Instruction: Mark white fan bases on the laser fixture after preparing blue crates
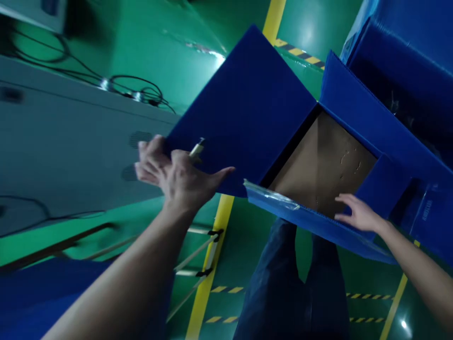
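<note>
Over the large flap: the left hand point(182, 179) lies at the lower outer edge of the blue flap point(244, 104), its fingers spread and bent, its thumb stretched out across the sheet.
Pale tool: a small pale tool point(197, 150) with a dark tip sticks out beside the left hand's knuckles; its lower part is hidden, so how firmly it is gripped cannot be told.
Right hand: above the near side of the opening, the right hand point(359, 215) is loosely open, thumb and fingers apart; whether it touches the box is unclear.
Open box: the blue box point(380, 189) lies between the two hands, its opening to the right of the left hand and directly beyond the right.
Box lining: brown, matt, cardboard-like panel point(304, 160), creased, with small curved rows of marks.
Near flap: narrow blue strip point(329, 226) with a ribbed edge and shiny, wrinkled clear tape point(283, 199) at its left end.
Upper right: another blue container point(417, 47), smooth-faced, beside the open box.
Left side: flat grey cabinet point(71, 132) with round vents and looping black cables point(136, 85).
Floor: glossy green point(152, 38), crossed by yellow lines and black-and-yellow striped tape.
</note>
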The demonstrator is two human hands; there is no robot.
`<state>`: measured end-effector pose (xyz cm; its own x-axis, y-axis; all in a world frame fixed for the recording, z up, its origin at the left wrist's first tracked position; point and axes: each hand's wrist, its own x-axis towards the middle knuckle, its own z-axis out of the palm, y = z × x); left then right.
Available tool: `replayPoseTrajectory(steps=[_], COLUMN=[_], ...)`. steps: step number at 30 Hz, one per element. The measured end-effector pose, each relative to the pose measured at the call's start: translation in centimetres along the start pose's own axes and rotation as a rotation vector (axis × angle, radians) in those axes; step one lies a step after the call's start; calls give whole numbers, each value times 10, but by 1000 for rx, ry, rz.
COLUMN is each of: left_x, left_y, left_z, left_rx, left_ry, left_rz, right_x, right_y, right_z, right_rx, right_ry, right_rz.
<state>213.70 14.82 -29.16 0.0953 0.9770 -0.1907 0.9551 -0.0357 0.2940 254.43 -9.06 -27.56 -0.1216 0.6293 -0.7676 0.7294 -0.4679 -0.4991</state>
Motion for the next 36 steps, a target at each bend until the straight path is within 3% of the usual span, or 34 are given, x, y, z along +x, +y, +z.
replayPoseTrajectory(steps=[3,6,8,10,14,16,18,20,23,24,25,27,30,32,35,36], left_x=[11,14,4,-17,-90,-129,-159,-178,-186,-186,-185,-181,-170,-162,-154,-153], left_y=[12,29,44,60,86,93,96,95,91,91,93,102,132,153,173,175], left_z=[-17,-39,-55,-70,-78,-70,-58,-48,-38,-37,-35,-33,-34,-40,-52,-55], left_rx=[89,169,227,285,337,299,241,216,234,242,244,225,169,163,196,230], left_ry=[-36,-175,-247,-249,-239,-267,-323,-390,-489,-545,-628,-849,-1104,-1229,-1405,-1412], left_rz=[-73,-191,-215,-187,4,116,239,344,451,486,528,631,765,784,800,828], right_x=[-51,-78,-81,-77,-65,-60,-56,-52,-53,-57,-63,-80,-112,-134,-163,-171], right_y=[-20,-45,-56,-61,-55,-43,-25,-4,26,32,36,36,18,2,-10,-9], right_z=[27,66,93,116,133,121,95,54,-23,-48,-71,-104,-111,-92,-60,-56], right_rx=[36,-15,-48,-110,-152,-65,77,207,270,269,279,302,328,315,247,222], right_ry=[-318,-497,-503,-441,-397,-424,-347,-72,557,697,816,904,787,527,0,-33], right_rz=[-94,-175,-219,-242,-253,-277,-318,-316,-240,-224,-207,-187,-188,-209,-192,-186])
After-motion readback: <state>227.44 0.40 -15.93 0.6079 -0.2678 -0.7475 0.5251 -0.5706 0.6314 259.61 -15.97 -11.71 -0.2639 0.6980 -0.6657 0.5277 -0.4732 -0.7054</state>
